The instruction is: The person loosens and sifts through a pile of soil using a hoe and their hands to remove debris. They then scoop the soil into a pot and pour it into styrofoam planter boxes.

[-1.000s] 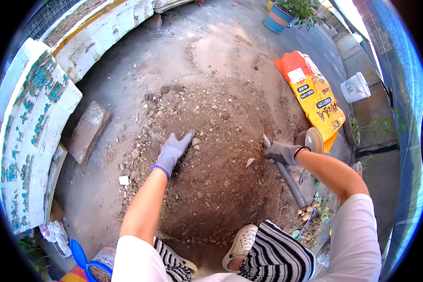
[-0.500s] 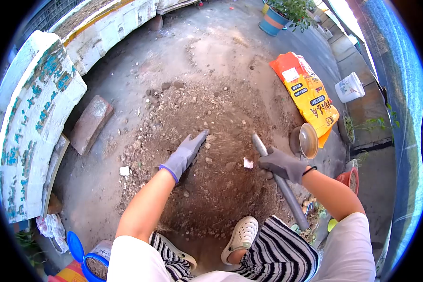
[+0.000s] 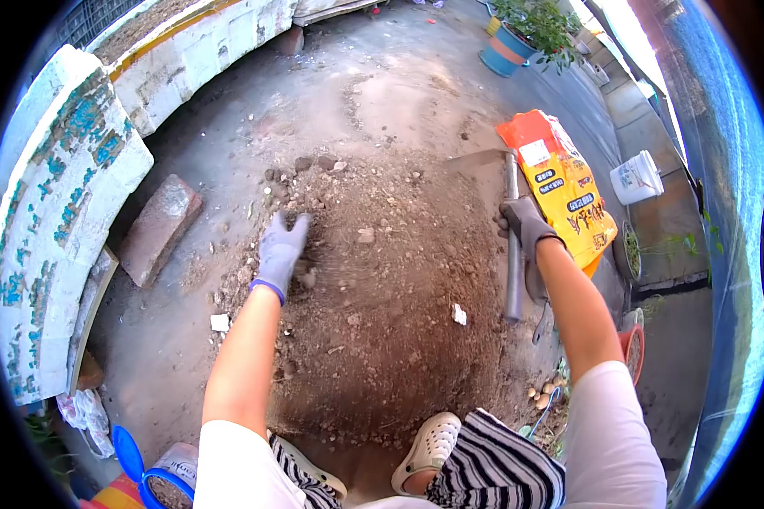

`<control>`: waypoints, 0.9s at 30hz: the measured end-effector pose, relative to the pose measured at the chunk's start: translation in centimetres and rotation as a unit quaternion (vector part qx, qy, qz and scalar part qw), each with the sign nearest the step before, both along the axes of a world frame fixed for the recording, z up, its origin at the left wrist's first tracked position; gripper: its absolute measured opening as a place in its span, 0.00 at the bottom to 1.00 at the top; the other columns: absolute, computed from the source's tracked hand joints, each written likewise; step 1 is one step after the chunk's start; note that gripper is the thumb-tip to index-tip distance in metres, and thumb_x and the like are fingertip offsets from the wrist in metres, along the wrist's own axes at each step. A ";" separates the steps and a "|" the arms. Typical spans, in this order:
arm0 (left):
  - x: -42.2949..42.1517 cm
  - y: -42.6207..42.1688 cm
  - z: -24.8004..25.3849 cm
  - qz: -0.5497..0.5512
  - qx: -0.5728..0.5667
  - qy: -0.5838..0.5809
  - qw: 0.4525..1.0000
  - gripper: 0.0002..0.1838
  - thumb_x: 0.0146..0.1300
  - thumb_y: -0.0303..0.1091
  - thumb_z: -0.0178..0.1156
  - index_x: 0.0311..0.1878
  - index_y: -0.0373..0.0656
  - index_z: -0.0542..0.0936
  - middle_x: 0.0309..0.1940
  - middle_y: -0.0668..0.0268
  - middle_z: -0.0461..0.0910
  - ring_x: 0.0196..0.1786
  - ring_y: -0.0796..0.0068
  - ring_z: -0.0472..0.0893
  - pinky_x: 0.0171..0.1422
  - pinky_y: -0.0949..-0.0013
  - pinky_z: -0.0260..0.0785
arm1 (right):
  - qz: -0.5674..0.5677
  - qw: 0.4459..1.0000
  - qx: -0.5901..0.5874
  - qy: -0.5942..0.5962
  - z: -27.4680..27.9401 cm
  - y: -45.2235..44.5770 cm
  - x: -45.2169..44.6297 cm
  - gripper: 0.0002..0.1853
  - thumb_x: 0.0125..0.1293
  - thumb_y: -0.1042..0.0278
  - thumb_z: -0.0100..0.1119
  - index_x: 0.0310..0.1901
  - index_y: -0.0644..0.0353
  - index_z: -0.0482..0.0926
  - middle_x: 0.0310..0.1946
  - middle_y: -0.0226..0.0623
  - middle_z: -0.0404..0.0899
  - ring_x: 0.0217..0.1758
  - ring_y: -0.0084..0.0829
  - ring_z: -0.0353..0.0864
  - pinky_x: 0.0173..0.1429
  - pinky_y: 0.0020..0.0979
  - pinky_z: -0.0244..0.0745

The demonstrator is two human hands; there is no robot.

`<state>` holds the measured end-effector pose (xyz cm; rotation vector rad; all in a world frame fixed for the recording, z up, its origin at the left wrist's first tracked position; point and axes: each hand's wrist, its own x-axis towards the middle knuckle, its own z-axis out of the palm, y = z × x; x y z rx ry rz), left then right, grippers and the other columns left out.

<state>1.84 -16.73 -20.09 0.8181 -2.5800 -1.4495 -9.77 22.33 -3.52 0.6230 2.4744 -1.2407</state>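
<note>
A mound of loose brown soil [image 3: 382, 297] with clods and small stones covers the ground before me. My left hand [image 3: 282, 250], in a grey glove with a purple cuff, is at the mound's left side, thumb and fingers apart, holding nothing. In a grey glove too, my right hand [image 3: 526, 227] is wrapped round the metal tube handle of a short hoe [image 3: 513, 276]. The hoe's thin blade points left over the far right of the soil. A white scrap [image 3: 459, 314] lies on the mound, and a second white piece [image 3: 220, 322] sits beyond its left edge.
Right of the hoe lies a yellow and orange bag [image 3: 569, 182], with a white bucket [image 3: 637, 176] past it. A brick [image 3: 161, 229] and white blocks [image 3: 68, 220] stand at left. A blue-rimmed tub [image 3: 168, 485] is at lower left; a potted plant [image 3: 508, 49] stands far back.
My left hand has moved left and away from me, its fingers spreading. My right hand has gone forward and right with the hoe, whose blade now shows. The metal bowl is mostly covered.
</note>
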 end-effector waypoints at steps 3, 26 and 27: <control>-0.3 -0.7 -0.6 0.003 -0.004 -0.061 0.998 0.36 0.58 0.60 0.54 0.56 0.36 0.74 0.52 0.46 0.77 0.57 0.51 0.75 0.60 0.60 0.66 | -0.071 0.995 -0.072 -0.004 -4.4 0.8 -2.8 0.07 0.62 0.72 0.47 0.38 0.65 0.70 0.21 0.35 0.72 0.18 0.28 0.73 0.23 0.30 0.74; -1.2 4.4 -5.0 -0.199 0.143 -0.181 0.953 0.47 0.60 0.72 0.39 0.64 0.34 0.68 0.66 0.48 0.64 0.70 0.57 0.63 0.71 0.65 0.53 | 0.249 0.903 0.040 -0.349 0.0 -5.9 8.8 0.06 0.63 0.71 0.48 0.32 0.64 0.71 0.22 0.36 0.78 0.23 0.28 0.81 0.26 0.29 0.78; -0.7 4.6 -3.8 -0.202 0.144 -0.181 0.952 0.47 0.60 0.72 0.39 0.64 0.34 0.68 0.66 0.48 0.64 0.70 0.57 0.63 0.71 0.65 0.53 | 0.270 0.893 0.022 -0.359 -0.2 -5.5 9.3 0.05 0.63 0.71 0.49 0.33 0.65 0.70 0.22 0.36 0.78 0.23 0.28 0.81 0.26 0.30 0.78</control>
